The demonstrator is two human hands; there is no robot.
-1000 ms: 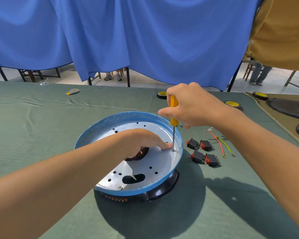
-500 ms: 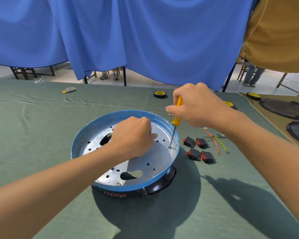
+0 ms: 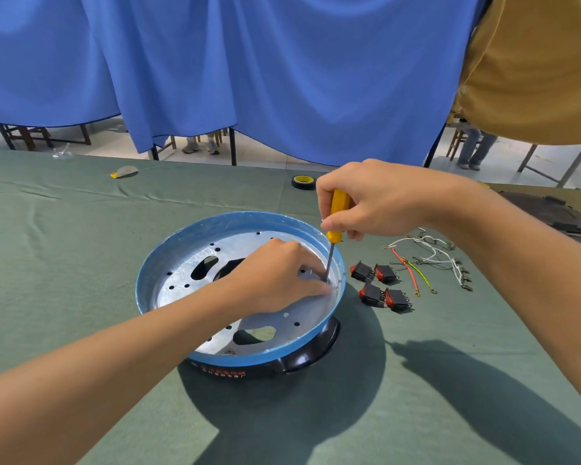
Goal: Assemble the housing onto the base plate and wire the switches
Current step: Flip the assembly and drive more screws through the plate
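Note:
A round silver base plate with a blue rim (image 3: 215, 223) sits on the black housing (image 3: 311, 353) at the middle of the green table. My right hand (image 3: 378, 199) grips a yellow-handled screwdriver (image 3: 338, 203), held nearly upright with its tip on the plate's right edge. My left hand (image 3: 275, 280) lies inside the plate, its thumb and fingertips pinching a small screw at the screwdriver's tip. The screw is mostly hidden. Several black-and-red rocker switches (image 3: 379, 286) lie just right of the plate, beside red and green wires (image 3: 413, 275) and white wires (image 3: 438, 253).
A roll of black tape (image 3: 303, 181) lies behind the plate, and a small yellow-grey item (image 3: 125, 171) lies far left. Dark round parts (image 3: 547, 209) rest at the right edge. A blue curtain (image 3: 282, 78) hangs behind the table, and a person in tan (image 3: 534, 62) stands at top right.
My left hand lifted from the plate, then came back down to the screwdriver's tip. The screwdriver tilted briefly and now stands nearly upright again at the right edge.

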